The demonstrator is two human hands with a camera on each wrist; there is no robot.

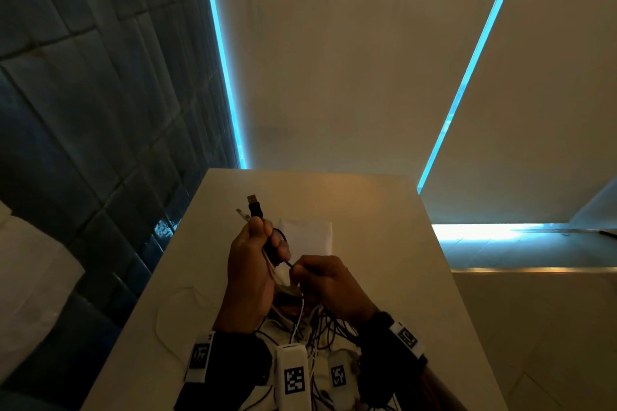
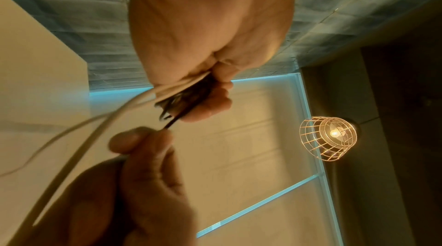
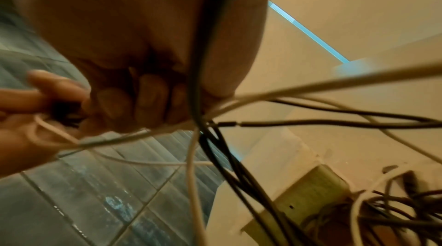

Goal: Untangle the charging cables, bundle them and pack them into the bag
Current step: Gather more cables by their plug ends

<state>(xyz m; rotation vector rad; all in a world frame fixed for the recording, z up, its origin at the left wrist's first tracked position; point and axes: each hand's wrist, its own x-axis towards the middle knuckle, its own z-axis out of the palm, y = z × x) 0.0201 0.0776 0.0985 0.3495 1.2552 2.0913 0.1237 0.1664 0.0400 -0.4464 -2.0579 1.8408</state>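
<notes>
My left hand point(image 1: 267, 233) is raised over the table and grips a black cable whose USB plug point(image 1: 253, 202) sticks up above the fist, together with a white cable end point(image 1: 241, 213). Just to its right, my right hand point(image 1: 295, 269) pinches the thin black cable point(image 2: 171, 124) between thumb and finger where it leaves the left fist point(image 2: 191, 97). White cables point(image 2: 95, 136) trail from the left hand. A tangle of black and white cables point(image 1: 300, 320) hangs below both hands and is also seen as the tangle point(image 3: 382, 212). Behind the hands lies a flat white bag point(image 1: 310, 233).
The white table point(image 1: 384, 260) runs forward to a wall. Dark tiled wall and floor point(image 1: 83, 110) lie to the left. One thin white cable loop point(image 1: 173, 304) rests on the table's left part. A caged lamp point(image 2: 329, 138) glows to the side.
</notes>
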